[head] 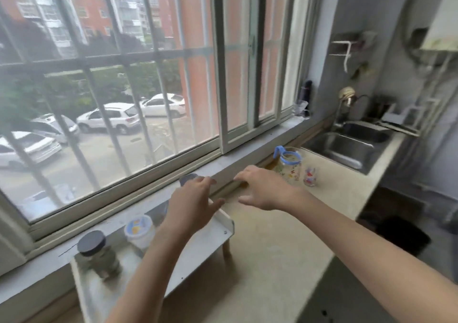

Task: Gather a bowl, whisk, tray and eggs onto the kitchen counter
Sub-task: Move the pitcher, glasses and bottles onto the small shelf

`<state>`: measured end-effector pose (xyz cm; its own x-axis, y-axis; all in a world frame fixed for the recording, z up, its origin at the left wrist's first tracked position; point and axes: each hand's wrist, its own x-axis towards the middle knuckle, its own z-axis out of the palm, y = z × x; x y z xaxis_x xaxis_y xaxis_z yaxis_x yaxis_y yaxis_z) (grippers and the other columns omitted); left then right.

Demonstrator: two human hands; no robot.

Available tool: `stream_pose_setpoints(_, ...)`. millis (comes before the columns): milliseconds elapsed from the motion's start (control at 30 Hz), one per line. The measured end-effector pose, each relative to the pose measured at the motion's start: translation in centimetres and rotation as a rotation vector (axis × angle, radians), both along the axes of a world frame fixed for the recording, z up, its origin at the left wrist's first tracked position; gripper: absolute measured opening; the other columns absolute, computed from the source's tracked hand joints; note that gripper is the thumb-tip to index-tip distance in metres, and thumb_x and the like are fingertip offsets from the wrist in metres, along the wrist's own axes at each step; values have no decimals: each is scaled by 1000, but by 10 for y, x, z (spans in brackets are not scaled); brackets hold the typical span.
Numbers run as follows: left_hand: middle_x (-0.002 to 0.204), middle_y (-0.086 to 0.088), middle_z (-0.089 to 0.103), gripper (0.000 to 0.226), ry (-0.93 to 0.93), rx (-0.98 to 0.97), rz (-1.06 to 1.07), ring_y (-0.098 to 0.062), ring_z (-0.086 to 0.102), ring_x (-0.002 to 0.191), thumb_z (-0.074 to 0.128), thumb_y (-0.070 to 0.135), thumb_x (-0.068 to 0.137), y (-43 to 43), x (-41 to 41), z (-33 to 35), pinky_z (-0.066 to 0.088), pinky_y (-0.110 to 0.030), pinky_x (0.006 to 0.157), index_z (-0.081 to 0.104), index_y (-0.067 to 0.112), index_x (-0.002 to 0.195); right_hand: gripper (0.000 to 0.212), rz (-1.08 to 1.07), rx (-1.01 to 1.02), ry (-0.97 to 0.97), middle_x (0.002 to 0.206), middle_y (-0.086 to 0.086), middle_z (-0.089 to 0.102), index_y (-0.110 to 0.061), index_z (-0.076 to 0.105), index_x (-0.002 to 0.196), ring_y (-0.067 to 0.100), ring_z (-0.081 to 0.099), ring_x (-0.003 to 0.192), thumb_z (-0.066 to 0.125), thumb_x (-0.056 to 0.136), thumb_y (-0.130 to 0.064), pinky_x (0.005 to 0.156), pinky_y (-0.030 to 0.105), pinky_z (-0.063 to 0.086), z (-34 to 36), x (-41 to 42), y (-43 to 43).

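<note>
No bowl, whisk, tray or eggs show in the head view. The beige kitchen counter (272, 248) runs along the window. My left hand (193, 203) hovers with spread fingers over the right end of a small white shelf rack (208, 246) on the counter, holding nothing. Just right of it, my right hand (262, 186) is stretched out with relaxed fingers above the counter near the window sill (247, 159), also holding nothing. The frame is blurred by motion.
On the rack stand a dark-lidded jar (99, 253) and a white tub (140, 231). A glass jug with blue rim (288, 164) and a small glass (309, 175) sit further along. A steel sink (352, 146) with tap lies at the far right.
</note>
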<state>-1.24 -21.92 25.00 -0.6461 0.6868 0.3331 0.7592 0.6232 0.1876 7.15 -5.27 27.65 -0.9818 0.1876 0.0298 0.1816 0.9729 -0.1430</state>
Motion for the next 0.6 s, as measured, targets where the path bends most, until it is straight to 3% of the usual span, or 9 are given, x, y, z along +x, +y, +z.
stream_pose_setpoints(300,126,7,57,51,33,-39,-204,-19,55,113,54,57,85,148,37,7,45,-33,83,50,29,127,56,-257,-7,23,138,-2,46,-29,47,136,23,52,122,60,84,-45,94,39,48,10,77,132)
stream_pose_setpoints(433,124,6,57,51,21,-48,-235,-19,55,113,56,56,85,209,47,7,47,-33,82,50,28,127,52,-303,-17,28,130,2,50,-26,50,132,23,56,112,60,84,-41,90,38,50,13,99,192)
stream_pose_setpoints(600,124,8,56,51,-8,-53,-227,-18,55,114,56,56,84,281,47,-4,47,-33,80,49,30,127,56,-345,-17,28,137,0,46,-28,45,137,23,52,121,60,84,-39,92,35,47,14,114,271)
